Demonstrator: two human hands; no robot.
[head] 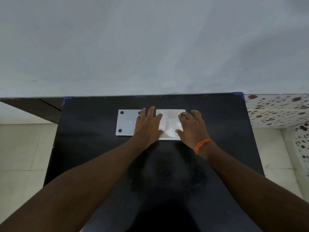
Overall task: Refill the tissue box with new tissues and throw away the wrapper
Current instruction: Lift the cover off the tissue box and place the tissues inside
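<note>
A white square tissue box point(169, 124) with a glossy top lies on the black table point(100, 148), towards its far edge. My left hand point(147, 125) sits against the box's left side, fingers spread and thumb on its near left corner. My right hand point(192, 127), with an orange thread around the wrist, curls over the box's right side, its thumb on the top face. Just left of the box lies a flat white panel point(126, 123) with black round dots at its corners. My left hand covers the panel's right edge. No tissues or wrapper can be made out.
The table stands against a pale grey wall point(150, 47). Blue tape marks its far corners point(239, 94). Light floor tiles point(21, 156) show on the left. On the right is a floral-patterned tiled surface point(277, 111).
</note>
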